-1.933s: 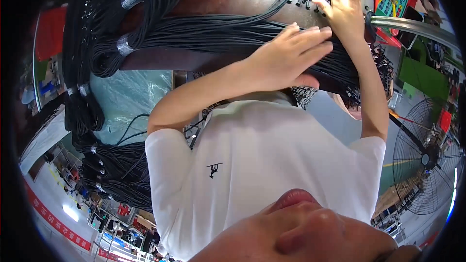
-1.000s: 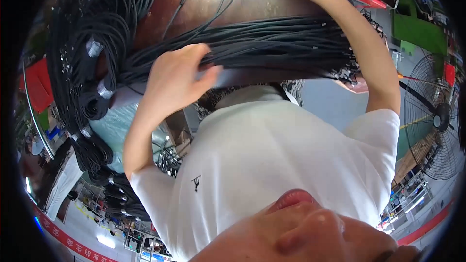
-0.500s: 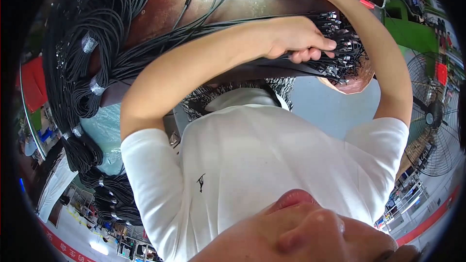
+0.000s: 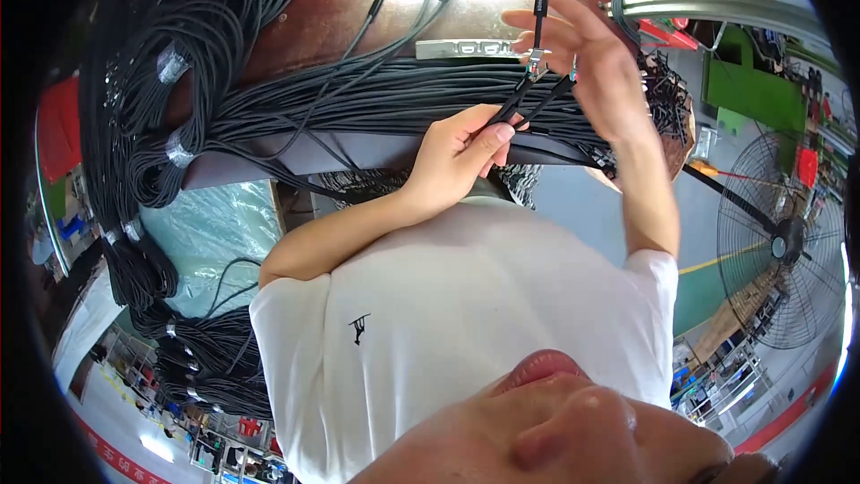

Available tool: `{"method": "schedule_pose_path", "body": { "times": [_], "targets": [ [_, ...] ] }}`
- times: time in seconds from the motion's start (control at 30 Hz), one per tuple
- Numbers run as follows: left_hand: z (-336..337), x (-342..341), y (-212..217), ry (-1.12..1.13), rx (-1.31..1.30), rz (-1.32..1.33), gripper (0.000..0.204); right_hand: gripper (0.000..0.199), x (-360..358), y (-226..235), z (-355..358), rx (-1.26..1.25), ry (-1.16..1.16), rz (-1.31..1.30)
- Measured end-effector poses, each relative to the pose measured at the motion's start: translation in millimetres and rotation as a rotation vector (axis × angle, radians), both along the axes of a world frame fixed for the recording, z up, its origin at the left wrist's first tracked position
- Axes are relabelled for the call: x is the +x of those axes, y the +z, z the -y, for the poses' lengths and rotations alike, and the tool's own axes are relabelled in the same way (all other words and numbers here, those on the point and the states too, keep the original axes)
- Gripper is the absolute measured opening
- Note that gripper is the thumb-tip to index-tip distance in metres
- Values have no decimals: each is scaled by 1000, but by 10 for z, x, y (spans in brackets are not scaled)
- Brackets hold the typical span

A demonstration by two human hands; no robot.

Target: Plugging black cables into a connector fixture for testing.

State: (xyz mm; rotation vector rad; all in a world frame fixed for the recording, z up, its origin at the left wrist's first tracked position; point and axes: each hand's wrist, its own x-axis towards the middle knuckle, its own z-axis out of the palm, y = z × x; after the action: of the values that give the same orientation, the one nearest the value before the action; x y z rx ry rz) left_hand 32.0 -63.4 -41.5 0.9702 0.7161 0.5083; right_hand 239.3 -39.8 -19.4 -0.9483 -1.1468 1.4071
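A thick bundle of black cables (image 4: 358, 108) lies across a brown table top (image 4: 340, 9). My left hand (image 4: 457, 157) pinches two black cables (image 4: 515, 103) just above the bundle, thumb and fingers closed on them. My right hand (image 4: 587, 63) is raised beside it, fingers spread. It holds the upper ends of those cables, and a black connector with a metal tip (image 4: 540, 4) stands upright between its fingertips. A second metal plug (image 4: 535, 58) sits lower, near the palm.
Large taped coils of black cable (image 4: 134, 125) hang at the left, with more coils (image 4: 206, 358) lower down. A metal strip (image 4: 466, 47) lies on the table. A metal rail (image 4: 717, 4) runs at upper right, above a floor fan (image 4: 779, 242). A green plastic bag (image 4: 215, 224) sits under the table edge.
My left hand has left the bundle's right end and now pinches two separated cables. My right hand came down from the table's far edge, holding a connector upright.
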Motion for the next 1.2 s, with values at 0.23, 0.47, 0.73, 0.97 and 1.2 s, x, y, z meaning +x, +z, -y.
{"method": "schedule_pose_path", "body": {
  "times": [0.23, 0.47, 0.73, 0.97, 1.2],
  "targets": [
    [-181, 17, 135, 82, -156, 101, 22, 18, -530, 21, -77, -343, -151, -118],
    [-175, -70, -29, 227, -60, 70, 24, 14, -407, 20, -71, -309, 59, 107],
    [-260, -113, 79, 274, -244, 147, 28, 24, -184, 91, 72, 715, -486, 1079],
    [-258, -191, 98, 83, -470, 218, 30, 30, -300, -91, -25, 1053, -242, 1340],
    [-159, -397, -71, 187, 109, -82, 38, 20, -467, -210, -169, 426, -302, 980]
  ]
}}
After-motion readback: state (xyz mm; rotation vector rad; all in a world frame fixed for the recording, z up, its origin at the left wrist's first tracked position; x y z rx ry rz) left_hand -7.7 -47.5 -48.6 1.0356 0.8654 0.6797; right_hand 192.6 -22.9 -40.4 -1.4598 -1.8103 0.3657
